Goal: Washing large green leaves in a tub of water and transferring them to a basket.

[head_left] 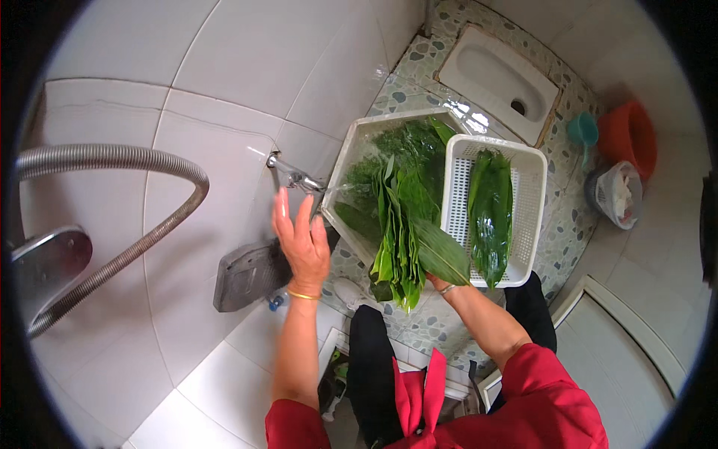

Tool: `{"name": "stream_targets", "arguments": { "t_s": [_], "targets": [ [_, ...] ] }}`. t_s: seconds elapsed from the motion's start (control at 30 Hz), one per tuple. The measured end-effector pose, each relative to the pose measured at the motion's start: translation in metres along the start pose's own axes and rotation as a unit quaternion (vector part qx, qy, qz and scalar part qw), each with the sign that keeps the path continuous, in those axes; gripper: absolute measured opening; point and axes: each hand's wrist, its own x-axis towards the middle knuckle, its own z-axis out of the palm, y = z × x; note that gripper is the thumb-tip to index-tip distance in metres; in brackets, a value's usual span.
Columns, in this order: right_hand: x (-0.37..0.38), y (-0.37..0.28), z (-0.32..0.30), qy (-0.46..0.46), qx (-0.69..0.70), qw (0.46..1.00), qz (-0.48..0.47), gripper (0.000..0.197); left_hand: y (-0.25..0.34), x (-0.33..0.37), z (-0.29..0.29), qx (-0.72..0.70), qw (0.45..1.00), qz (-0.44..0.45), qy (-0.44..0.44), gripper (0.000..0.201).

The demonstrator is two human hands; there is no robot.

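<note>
My left hand [301, 239] is raised with fingers apart just below a metal wall tap [293, 176], holding nothing; water runs from the tap into a white tub [351, 153]. The tub holds water and several long green leaves [404, 168]. My right hand [441, 284] is mostly hidden behind a bundle of long green leaves [400, 247] that it holds over the tub's near edge. A white slotted basket [458, 187] rests on the tub's right side with more green leaves [491, 213] inside.
A flexible metal hose [120, 161] and shower head [45, 262] hang on the tiled wall at left. A grey foot pedal [247, 275] sits below the tap. A floor-level toilet pan [497, 82], teal scoop [583, 131], orange bucket [632, 135] and lined bin [617, 194] stand beyond.
</note>
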Motion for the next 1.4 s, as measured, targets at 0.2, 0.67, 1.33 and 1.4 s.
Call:
{"name": "stream_targets", "arguments": {
  "t_s": [0.2, 0.67, 1.33, 1.4],
  "targets": [
    [-0.029, 0.008, 0.014, -0.094, -0.123, 0.982, -0.104, 0.029, 0.032, -0.118, 0.043, -0.612, 0.674, -0.374, -0.179, 0.049],
    [-0.044, -0.07, -0.032, -0.096, -0.092, 0.982, 0.133, 0.025, 0.11, -0.121, -0.018, -0.257, 0.868, -0.201, -0.375, 0.022],
    [-0.077, -0.209, -0.133, -0.021, -0.271, 0.958, -0.087, 0.057, 0.173, -0.085, 0.269, -0.481, 0.798, -0.355, -0.082, 0.033],
    [-0.076, -0.212, -0.12, -0.029, -0.277, 0.958, -0.072, 0.057, 0.166, -0.086, 0.274, -0.528, 0.743, -0.408, -0.052, 0.034]
  ]
}}
